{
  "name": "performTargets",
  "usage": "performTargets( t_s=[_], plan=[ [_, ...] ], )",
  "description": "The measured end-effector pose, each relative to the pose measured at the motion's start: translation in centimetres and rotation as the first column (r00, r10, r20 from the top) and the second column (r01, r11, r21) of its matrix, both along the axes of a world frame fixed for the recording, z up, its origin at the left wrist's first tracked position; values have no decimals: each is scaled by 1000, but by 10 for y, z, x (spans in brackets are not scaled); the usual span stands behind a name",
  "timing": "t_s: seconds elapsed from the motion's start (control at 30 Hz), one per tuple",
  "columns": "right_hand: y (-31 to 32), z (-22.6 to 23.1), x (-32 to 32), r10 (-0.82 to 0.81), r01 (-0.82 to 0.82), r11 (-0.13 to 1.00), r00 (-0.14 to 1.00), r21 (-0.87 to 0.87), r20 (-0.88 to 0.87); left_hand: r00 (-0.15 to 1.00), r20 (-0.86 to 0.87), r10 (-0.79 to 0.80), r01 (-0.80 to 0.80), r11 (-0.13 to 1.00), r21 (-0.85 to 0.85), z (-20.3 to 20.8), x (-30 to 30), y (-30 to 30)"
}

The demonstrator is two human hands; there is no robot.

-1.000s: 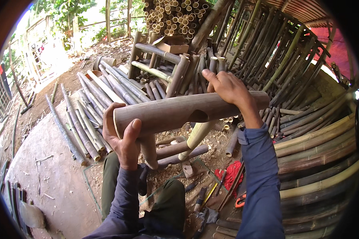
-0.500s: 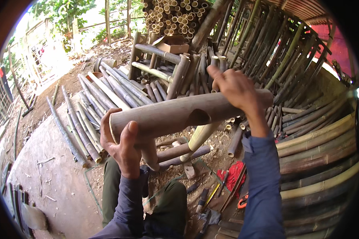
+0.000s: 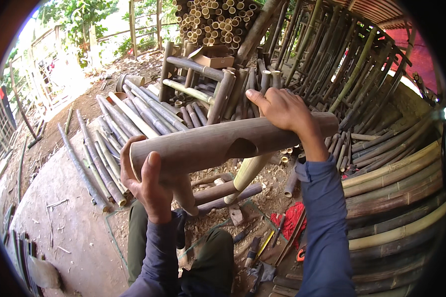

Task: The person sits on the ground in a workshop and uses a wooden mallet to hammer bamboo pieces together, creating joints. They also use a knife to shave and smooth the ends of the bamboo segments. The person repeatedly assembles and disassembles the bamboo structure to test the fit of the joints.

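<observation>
A thick grey-brown bamboo tube (image 3: 193,143) with a dark rounded hole cut in its side lies across in front of me, its right end slightly higher. My left hand (image 3: 146,180) grips its left end, thumb on the near side and fingers round the cut end. Over the right part bends my right hand (image 3: 285,111), its thumb stretched out and its fingertips hidden behind the tube. Below the tube are two bamboo legs, a brown one (image 3: 185,195) and a pale one (image 3: 250,173), with a bamboo crossbar (image 3: 215,192) between them. The joints beneath the tube are hidden.
Bamboo poles (image 3: 143,111) lie in a heap beyond, beside a bamboo frame (image 3: 195,69) bearing an open cardboard box (image 3: 213,57). Split bamboo (image 3: 396,198) is stacked at right. Near my knees are red netting (image 3: 293,220), a wooden block (image 3: 236,214) and hand tools (image 3: 252,250).
The tube's left end has shifted slightly left, with my left hand on it. My right hand has lowered from a raised, blurred position onto the tube, its thumb now pointing left.
</observation>
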State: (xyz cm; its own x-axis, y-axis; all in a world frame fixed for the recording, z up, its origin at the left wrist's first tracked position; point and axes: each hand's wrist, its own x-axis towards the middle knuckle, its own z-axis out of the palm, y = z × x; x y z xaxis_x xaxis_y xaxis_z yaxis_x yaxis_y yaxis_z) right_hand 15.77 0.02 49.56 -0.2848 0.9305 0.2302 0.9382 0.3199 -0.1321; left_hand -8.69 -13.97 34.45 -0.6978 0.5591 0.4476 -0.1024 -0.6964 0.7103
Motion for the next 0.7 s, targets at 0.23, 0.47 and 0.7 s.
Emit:
performTargets(
  t_s=[0.23, 0.47, 0.7],
  plan=[
    [8, 1, 26, 84, -76, 996, 978, 47, -192, 998, -21, -51, 52, 998, 28, -7, -1, 5],
    [12, 16, 32, 210, -184, 966, 968, 181, -137, 996, 1, -87, 87, 993, 81, -4, -2, 3],
    [-9, 8, 9, -38, 29, 988, 998, -152, -59, 997, -76, -22, 24, 999, 36, -7, -2, -1]
  ],
)
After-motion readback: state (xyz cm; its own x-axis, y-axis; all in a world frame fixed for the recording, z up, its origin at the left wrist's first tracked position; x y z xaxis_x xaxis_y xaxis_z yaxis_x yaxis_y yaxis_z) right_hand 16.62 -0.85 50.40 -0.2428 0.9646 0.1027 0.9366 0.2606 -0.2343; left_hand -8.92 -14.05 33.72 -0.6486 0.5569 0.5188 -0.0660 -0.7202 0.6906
